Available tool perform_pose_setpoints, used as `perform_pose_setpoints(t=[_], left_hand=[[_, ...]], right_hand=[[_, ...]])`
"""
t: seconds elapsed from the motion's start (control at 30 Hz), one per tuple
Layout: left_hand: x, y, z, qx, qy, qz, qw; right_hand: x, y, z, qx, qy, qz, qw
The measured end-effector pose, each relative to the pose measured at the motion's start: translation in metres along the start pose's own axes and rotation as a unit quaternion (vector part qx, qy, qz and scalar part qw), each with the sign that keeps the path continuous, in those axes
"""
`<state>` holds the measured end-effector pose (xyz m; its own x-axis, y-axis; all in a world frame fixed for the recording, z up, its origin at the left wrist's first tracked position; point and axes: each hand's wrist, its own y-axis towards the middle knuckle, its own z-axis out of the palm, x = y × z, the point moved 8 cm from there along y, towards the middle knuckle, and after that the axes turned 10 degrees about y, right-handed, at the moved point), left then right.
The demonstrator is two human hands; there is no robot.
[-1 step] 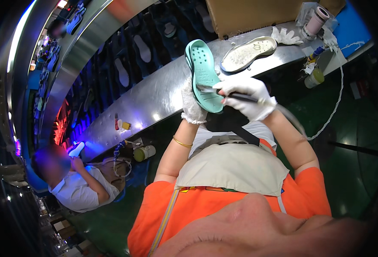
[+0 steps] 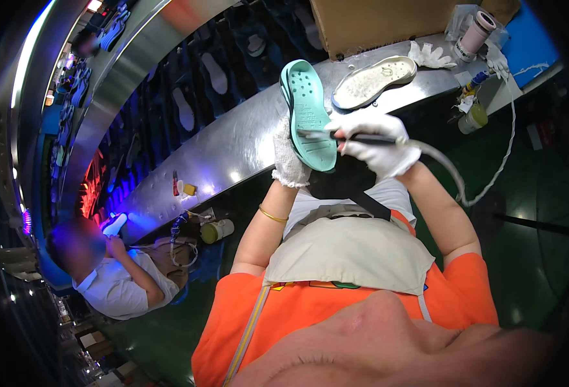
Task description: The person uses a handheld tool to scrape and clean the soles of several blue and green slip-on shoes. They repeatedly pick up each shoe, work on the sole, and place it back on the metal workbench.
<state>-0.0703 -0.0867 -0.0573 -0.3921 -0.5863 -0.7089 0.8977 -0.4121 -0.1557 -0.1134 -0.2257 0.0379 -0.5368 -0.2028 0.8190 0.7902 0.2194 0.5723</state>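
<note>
My left hand (image 2: 289, 160), in a white glove, holds a teal shoe sole (image 2: 310, 109) upright by its lower end, above the edge of a metal bench (image 2: 233, 145). My right hand (image 2: 380, 147), also in a white glove, grips a thin dark pen-like tool (image 2: 352, 137). The tool's tip rests against the face of the teal sole. A grey hose (image 2: 449, 171) runs from the tool down to the right.
A white sole (image 2: 373, 80) lies on the bench beside a cardboard box (image 2: 375, 22), white gloves (image 2: 429, 57), a pale roll (image 2: 477, 31) and a small jar (image 2: 473, 118). A conveyor with several soles (image 2: 200, 84) runs behind. A seated co-worker (image 2: 113, 284) works at lower left.
</note>
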Motion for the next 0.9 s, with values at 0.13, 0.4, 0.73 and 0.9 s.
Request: perform_pose_setpoints(t=[0.13,0.4,0.73,0.9], left_hand=[[-0.011,-0.008,0.032,0.019,0.02,-0.002,1.0],[-0.068,0.001,0.026,0.019,0.134,0.102,0.986],[-0.235,0.053,0.122,0.141,0.192,0.195,0.951],[-0.338,0.138,0.13,0.172,0.688,0.152,0.688]], right_hand=[[0.017,0.023,-0.026,-0.055,-0.127,-0.074,0.988],[0.031,0.017,-0.017,0.09,-0.183,-0.038,0.978],[0.041,0.004,-0.055,-0.128,-0.07,-0.021,0.989],[0.033,0.01,-0.039,-0.114,-0.027,-0.009,0.993]])
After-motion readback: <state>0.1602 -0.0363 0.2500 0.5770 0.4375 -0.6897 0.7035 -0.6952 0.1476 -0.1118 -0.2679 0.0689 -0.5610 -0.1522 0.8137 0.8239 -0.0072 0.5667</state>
